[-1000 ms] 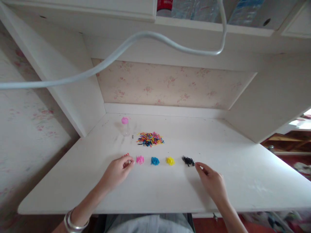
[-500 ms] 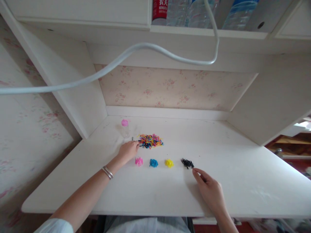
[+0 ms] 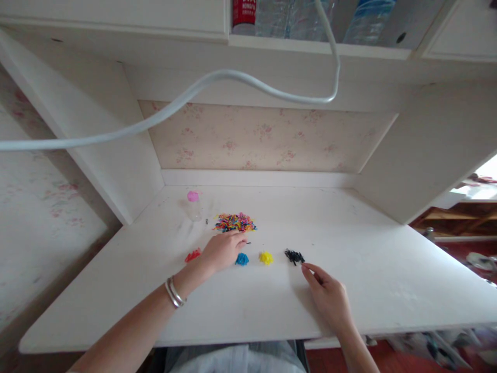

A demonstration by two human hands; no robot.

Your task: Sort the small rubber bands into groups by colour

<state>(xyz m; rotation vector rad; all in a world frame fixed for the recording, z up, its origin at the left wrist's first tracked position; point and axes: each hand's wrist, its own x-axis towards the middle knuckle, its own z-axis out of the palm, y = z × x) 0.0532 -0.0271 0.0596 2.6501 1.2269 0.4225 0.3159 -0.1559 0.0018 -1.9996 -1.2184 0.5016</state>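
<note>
A heap of mixed-colour small rubber bands [image 3: 236, 222] lies on the white table. My left hand [image 3: 223, 250] is just in front of it, fingers pinched, with one black rubber band [image 3: 248, 243] at the fingertips. Under and beside that hand are a red pile [image 3: 193, 255] and a blue pile [image 3: 242, 259]; the pink pile is hidden behind it. A yellow pile [image 3: 266, 258] sits farther right, then a black pile [image 3: 294, 256]. At the black pile's near right edge, my right hand [image 3: 326, 292] pinches thumb and forefinger on a black band.
A clear container with a pink lid [image 3: 193, 197] stands at the back left, with a small dark bit [image 3: 207, 221] close by. A white cable [image 3: 233, 74] hangs across the upper view. Bottles [image 3: 272, 20] fill the shelf above; side panels flank the table [image 3: 264, 311].
My left hand has moved right from the mixed heap's left edge, carrying a black band, and now covers the pink pile. The red pile has come into sight. My right hand stays by the black pile.
</note>
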